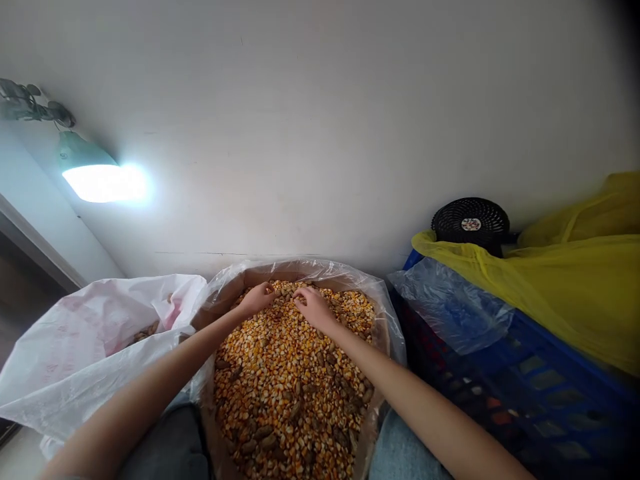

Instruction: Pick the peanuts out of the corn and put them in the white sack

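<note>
A large sack (387,320) with a clear plastic liner stands between my knees, filled with yellow and orange corn kernels (270,373). Unshelled peanuts (267,441) lie scattered among the kernels, singly and in clusters. At the far side of the heap, my left hand (257,298) reaches down with its fingers curled together at the surface. Close on its right, my right hand (315,308) is bent over the corn, thumb and fingers drawn in. Whatever lies between the fingertips of either hand is too small to make out.
To the left sits an open white plastic bag (75,333) with some peanuts (146,332) inside. On the right stands a blue plastic crate (545,347) with yellow mesh cloth (575,287) and a black fan (470,223) on top. A lit lamp (95,173) hangs by the white wall (320,133).
</note>
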Demonstrator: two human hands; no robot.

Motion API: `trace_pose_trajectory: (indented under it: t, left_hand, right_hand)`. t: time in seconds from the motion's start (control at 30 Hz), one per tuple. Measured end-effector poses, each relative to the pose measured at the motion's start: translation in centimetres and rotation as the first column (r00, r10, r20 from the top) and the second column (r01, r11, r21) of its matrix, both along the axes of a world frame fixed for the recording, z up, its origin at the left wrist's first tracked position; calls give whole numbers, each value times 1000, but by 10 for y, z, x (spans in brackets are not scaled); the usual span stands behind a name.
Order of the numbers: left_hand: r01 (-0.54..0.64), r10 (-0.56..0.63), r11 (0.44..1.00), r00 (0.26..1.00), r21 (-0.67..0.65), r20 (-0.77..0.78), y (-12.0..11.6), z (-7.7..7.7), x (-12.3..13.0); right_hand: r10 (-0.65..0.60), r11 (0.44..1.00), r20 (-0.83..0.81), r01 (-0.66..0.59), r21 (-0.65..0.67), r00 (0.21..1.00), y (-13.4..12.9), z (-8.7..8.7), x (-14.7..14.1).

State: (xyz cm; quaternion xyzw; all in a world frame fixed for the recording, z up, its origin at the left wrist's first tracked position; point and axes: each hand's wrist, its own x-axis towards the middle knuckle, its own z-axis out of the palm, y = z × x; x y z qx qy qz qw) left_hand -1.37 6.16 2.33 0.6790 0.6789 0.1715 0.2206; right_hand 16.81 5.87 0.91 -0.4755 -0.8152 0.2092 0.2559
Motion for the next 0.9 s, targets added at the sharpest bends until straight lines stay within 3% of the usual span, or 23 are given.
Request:
trace_pose_trajectory:
  t: [0.07,0.13,0.2,0.33,0.47,0.6,0.7,0.8,0.9]
  left_hand:
    - [43,-43,999,998,-9,-43,25,0,7]
    - [88,-90,996,992,-33,-91,47,-2,15]
    - [131,-140,988,982,-77,-126,64,-7,22]
    - [225,-243,961,965,-162,-100,80,-20,24]
    - [296,-290,938,955,-178,58,79,-30,8]
    - [262,-224,956,942,-132,250,77,-33,-6]
    - [150,-109,985,926,-88,360,75,-34,-9]
    - [75,-29,993,896,-87,443,74,-36,-5]
    - [59,-1,993,866,-100,500,73,-35,0]
  right_hand:
    - [-128,991,40,129,-19,991,14,-5,19]
    - [-157,987,112,160,-12,981,26,-10,32]
    - [-91,996,173,90,14,981,37,-13,36]
    - [175,982,299,-190,20,938,57,-12,21]
    - [191,978,328,-207,13,925,68,-19,11]
    - [101,995,108,-102,-1,989,66,-30,19]
    - [-77,986,-201,45,-160,977,63,-31,22]
    - [-266,915,-567,20,-403,779,62,-27,23]
    - [-341,862,-749,-129,-491,568,63,-23,27]
